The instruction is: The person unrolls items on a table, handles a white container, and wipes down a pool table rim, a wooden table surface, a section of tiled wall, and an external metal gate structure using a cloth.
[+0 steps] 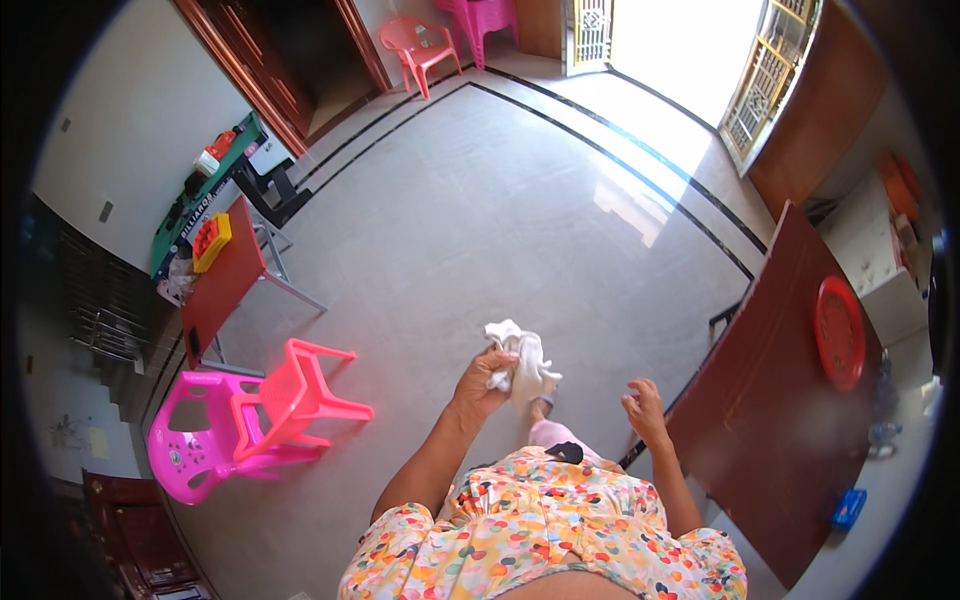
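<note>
A crumpled white cloth (529, 364) is pinched in my left hand (484, 382), in front of my body and over the tiled floor. Its loose folds hang down beyond the fingertips. My right hand (643, 411) is raised near the left edge of a dark red table (772, 390), with its fingers loosely bent and apart. I see nothing in that hand. Below the cloth, one of my feet (541, 405) shows partly.
On the dark red table lies a round red tray (838, 334), with a blue packet (849, 510) near its edge. To the left, a pink stool (300, 397) rests upside down on a magenta chair (199, 439). Behind them stands a red folding table (229, 281). An open doorway (675, 60) is ahead.
</note>
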`<state>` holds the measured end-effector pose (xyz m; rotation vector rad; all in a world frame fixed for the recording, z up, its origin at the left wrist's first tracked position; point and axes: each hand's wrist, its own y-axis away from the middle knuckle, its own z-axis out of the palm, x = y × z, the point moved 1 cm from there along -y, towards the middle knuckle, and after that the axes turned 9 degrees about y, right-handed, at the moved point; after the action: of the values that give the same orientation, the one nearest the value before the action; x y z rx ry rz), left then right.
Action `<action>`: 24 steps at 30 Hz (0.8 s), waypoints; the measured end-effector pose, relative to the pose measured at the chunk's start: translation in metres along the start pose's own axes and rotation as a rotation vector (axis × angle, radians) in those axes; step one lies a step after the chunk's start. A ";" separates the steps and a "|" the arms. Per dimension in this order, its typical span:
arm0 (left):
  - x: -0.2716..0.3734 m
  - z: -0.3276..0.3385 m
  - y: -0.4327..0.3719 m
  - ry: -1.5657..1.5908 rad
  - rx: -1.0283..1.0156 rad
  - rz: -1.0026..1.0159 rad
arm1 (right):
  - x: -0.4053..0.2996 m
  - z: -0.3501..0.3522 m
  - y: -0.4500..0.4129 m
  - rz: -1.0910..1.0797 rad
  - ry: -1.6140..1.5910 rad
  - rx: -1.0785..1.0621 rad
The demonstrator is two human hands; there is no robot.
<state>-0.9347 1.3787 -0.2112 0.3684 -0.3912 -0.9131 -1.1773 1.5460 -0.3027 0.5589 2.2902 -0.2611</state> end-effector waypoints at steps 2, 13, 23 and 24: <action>0.023 -0.001 -0.022 -0.040 0.137 -0.038 | 0.010 0.000 -0.031 0.060 0.049 0.054; 0.189 -0.024 -0.089 0.026 0.442 0.290 | -0.080 0.065 -0.230 -0.149 0.093 -0.262; 0.329 0.045 -0.214 0.020 0.349 0.272 | -0.017 0.127 -0.309 0.068 0.385 -0.517; 0.333 0.052 -0.232 -0.017 0.315 0.249 | 0.002 0.126 -0.307 0.093 0.467 -0.556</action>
<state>-0.9348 0.9699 -0.2175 0.5864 -0.5852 -0.6115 -1.2432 1.2312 -0.3861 0.4612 2.6116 0.5970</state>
